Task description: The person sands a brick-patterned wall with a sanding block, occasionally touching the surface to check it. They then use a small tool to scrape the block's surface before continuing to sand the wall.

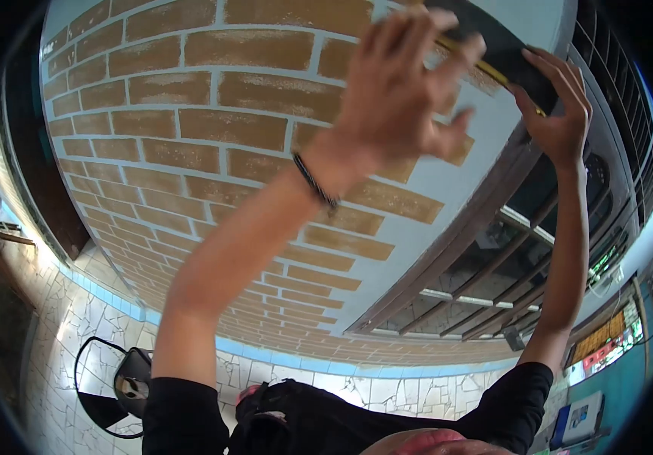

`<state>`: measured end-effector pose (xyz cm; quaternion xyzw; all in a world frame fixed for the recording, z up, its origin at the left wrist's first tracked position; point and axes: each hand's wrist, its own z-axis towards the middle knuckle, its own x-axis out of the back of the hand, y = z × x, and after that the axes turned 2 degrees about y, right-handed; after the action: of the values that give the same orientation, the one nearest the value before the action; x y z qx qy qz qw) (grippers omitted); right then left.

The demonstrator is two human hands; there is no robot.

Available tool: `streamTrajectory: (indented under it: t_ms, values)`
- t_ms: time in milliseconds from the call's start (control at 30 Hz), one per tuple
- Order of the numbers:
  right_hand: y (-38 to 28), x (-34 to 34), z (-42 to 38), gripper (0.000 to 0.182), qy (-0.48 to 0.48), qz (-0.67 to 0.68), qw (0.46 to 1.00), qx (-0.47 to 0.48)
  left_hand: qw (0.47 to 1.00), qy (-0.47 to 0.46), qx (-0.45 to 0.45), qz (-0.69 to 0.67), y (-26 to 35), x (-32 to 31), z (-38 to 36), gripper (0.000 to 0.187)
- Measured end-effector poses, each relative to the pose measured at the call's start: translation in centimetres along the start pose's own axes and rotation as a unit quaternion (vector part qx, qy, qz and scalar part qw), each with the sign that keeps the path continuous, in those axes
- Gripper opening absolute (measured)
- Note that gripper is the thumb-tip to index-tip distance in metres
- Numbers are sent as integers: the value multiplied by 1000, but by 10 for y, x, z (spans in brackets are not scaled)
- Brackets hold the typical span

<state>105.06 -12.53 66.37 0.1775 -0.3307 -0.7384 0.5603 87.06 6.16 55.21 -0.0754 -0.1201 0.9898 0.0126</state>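
Observation:
At the top of the view, a dark flat panel with a yellow edge [519, 57] lies against the brick-patterned wall [258, 91]. My right hand [561, 102] grips the panel's right end, thumb on the near side and fingers over the far side. My left hand [413, 83], with a dark braided band [313, 182] at its wrist, is raised near the panel's left end. Its fingers are spread and slightly blurred; whether a fingertip touches the panel is hard to tell.
Beside the wall's right edge is a barred window [485, 280]. Below left, a black-framed chair [103, 387] stands on the cracked-tile floor [53, 341]. A dark doorway [38, 136] is at the far left, and a white and blue box [578, 418] at the lower right.

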Motion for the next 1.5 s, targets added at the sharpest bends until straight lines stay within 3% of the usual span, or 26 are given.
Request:
streamTrajectory:
  t_ms: [167, 533, 733, 933, 1500]
  values:
    - [-11, -16, -13, 56, -16, 6, 1000, -12, 998, -15, 57, 6, 14, -33, -37, 85]
    - [-21, -46, -4, 58, -33, -26, 999, -21, 994, -36, 94, -52, -31, -51, -51, 83]
    - [-23, -49, -2, 56, -50, -48, 997, -18, 994, -24, 79, -71, -46, -52, -54, 76]
    - [-27, -49, -1, 56, -57, -70, 996, -13, 993, -18, 90, -78, -48, -55, -55, 83]
    - [-30, -55, -4, 55, -48, -82, 995, -16, 993, -4, 74, -91, -53, -65, -55, 81]
